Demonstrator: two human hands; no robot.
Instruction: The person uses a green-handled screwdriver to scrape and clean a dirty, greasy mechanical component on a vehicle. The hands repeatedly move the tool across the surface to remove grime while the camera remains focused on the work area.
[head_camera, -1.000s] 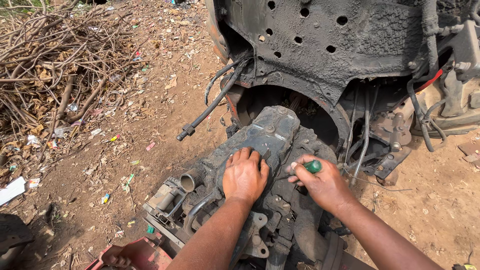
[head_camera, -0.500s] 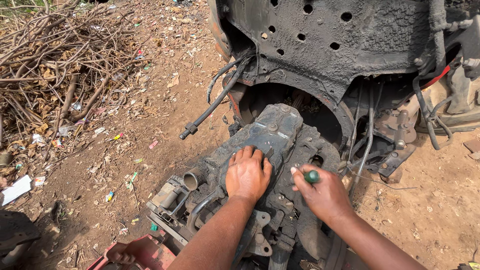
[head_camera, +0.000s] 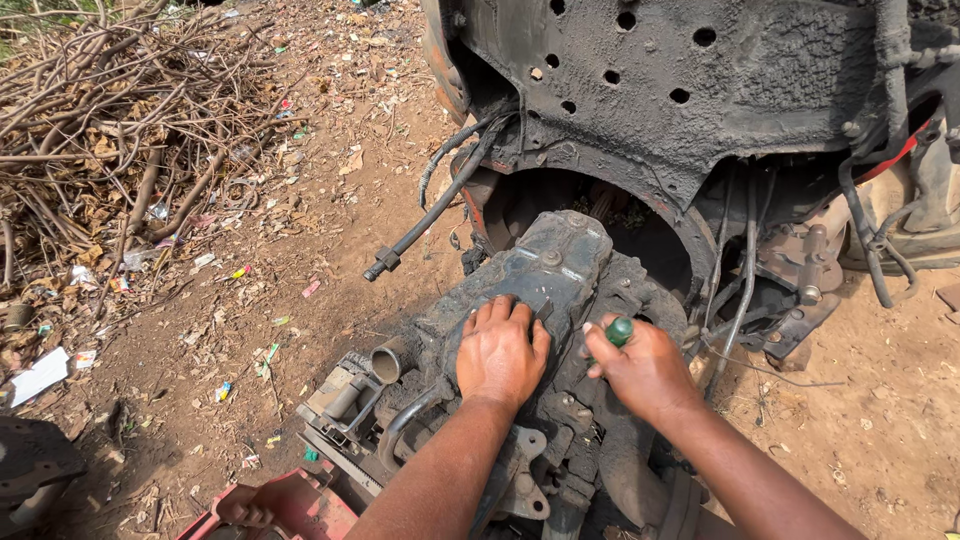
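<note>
On the gearbox (head_camera: 560, 265): left hand (head_camera: 500, 352) flat, right hand (head_camera: 645, 368) gripping (seemingly) a screwdriver (head_camera: 619, 331).

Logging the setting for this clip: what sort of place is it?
Probably an open-air vehicle repair yard: bare dirt ground with litter, a pile of dry branches, and a greasy gearbox pulled from a vehicle's underside.

Two hands, left (head_camera: 500, 355) and right (head_camera: 640, 365), on one greasy gearbox (head_camera: 540, 280). One green-handled tool (head_camera: 619, 331) in the right hand. One loose black hose (head_camera: 430, 215) beyond the left hand. One heap of dry branches (head_camera: 110, 120) far left.
</note>
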